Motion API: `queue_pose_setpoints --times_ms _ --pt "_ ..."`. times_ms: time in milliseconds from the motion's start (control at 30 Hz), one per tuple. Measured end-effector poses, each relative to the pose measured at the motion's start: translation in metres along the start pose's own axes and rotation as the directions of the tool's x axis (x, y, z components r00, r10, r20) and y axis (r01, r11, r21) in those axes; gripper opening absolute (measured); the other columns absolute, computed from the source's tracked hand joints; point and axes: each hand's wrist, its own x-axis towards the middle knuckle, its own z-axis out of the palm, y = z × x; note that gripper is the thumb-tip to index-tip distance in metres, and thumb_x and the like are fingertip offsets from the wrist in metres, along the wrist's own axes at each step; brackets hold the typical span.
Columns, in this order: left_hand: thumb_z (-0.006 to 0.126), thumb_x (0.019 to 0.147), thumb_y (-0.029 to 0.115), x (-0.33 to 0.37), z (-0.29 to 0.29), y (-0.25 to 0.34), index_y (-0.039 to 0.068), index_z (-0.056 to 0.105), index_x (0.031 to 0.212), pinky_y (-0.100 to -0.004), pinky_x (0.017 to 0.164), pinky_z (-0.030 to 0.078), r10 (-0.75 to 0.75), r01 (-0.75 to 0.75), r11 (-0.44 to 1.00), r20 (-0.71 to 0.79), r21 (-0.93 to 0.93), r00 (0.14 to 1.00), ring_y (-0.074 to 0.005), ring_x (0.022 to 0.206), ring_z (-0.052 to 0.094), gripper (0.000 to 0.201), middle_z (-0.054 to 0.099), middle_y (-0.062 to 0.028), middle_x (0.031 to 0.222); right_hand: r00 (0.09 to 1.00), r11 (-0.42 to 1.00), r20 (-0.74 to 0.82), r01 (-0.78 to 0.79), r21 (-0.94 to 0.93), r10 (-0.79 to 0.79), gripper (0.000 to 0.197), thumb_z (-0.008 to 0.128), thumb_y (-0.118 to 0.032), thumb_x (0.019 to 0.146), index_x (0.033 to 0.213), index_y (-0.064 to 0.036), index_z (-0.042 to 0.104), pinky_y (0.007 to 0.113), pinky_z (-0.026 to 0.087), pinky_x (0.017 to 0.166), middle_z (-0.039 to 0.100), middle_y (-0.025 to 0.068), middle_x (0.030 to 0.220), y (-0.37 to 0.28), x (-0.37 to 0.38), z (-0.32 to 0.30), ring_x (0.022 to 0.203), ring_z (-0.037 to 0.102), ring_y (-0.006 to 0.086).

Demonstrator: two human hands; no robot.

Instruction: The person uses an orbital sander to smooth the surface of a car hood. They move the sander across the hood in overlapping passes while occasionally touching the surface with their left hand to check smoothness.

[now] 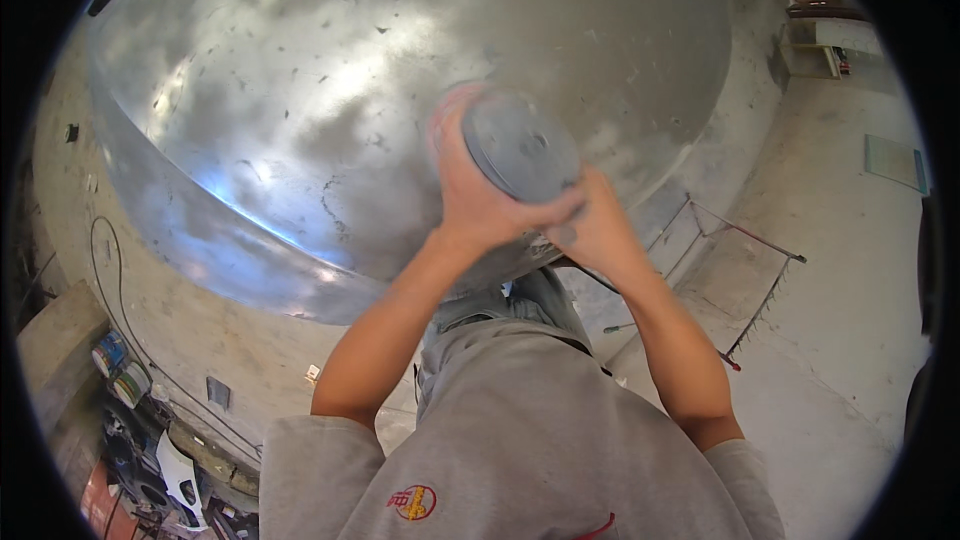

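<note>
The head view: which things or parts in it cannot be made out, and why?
In the head view:
Round grey tool: its far side is hidden by its near face; surface detail is blurred.
Left hand: some fingers are blurred or behind the tool.
Right hand: most fingers are hidden by the left hand and tool.
Metal panel: cut off by the upper edge.
Two cans: labels too small.

left grip curled, thumb extended | right grip beside that thumb | forearms converging forward
</note>
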Motion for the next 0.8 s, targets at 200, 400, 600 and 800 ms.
queue_pose_setpoints --times_ms 200,400,600,800 --pt "0.105 0.056 0.040 0.014 -0.012 0.019 0.000 0.043 0.145 -0.0439 0.105 0.052 0.011 -0.014 0.998 0.046 0.059 0.999 -0.0266 0.124 0.060 0.116 0.058 -0.0150 0.135 0.993 0.974 -0.092 0.056 -0.217 -0.078 0.044 0.083 -0.016 0.087 0.121 -0.0015 0.059 0.055 0.055 0.076 0.072 0.0291 0.089 -0.010 -0.018 0.011 0.091 0.070 0.0517" --pt "0.103 0.051 0.049 0.013 -0.024 0.011 -0.002 0.049 0.140 -0.0526 0.111 0.041 -0.020 0.019 1.000 -0.071 -0.021 0.997 -0.0376 0.128 0.054 0.116 0.058 -0.0179 0.131 0.999 0.962 -0.039 -0.012 -0.272 0.002 0.045 0.082 -0.015 0.086 0.119 0.0007 0.055 0.058 0.053 0.077 0.071 0.0305 0.093 -0.011 -0.016 0.018 0.094 0.069 0.0528" --pt "0.102 0.053 0.044 0.018 -0.039 0.019 -0.001 0.046 0.140 -0.0513 0.113 0.039 0.014 -0.025 0.992 -0.097 -0.123 0.995 -0.0382 0.127 0.053 0.113 0.058 -0.0179 0.130 1.000 0.933 0.017 0.025 -0.358 -0.020 0.046 0.083 -0.013 0.086 0.125 -0.0029 0.060 0.050 0.056 0.078 0.074 0.0258 0.095 -0.014 -0.011 0.020 0.094 0.073 0.0477" --pt "0.102 0.053 0.046 0.004 -0.028 0.004 -0.001 0.043 0.144 -0.0507 0.114 0.038 0.011 -0.015 0.999 -0.097 -0.040 0.995 -0.0376 0.133 0.048 0.118 0.052 -0.0191 0.138 1.000 0.946 -0.020 -0.013 -0.324 0.007 0.051 0.085 -0.012 0.083 0.126 -0.0025 0.060 0.050 0.057 0.079 0.074 0.0267 0.096 -0.010 -0.016 0.018 0.096 0.073 0.0478"
